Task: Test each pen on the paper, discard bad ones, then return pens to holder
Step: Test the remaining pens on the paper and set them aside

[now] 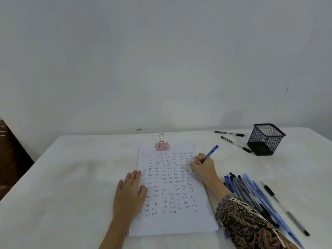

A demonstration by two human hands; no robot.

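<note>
Over the paper [176,224], blue pen [210,154] between curled right fingers [198,159]; left fingers [134,179] flat on its edge.

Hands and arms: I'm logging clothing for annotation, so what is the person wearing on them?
The right arm's sleeve is a black, brown and cream print with a grey scalloped lace cuff. The left forearm is unsleeved. No rings or watch show on the left hand or right hand.
</note>
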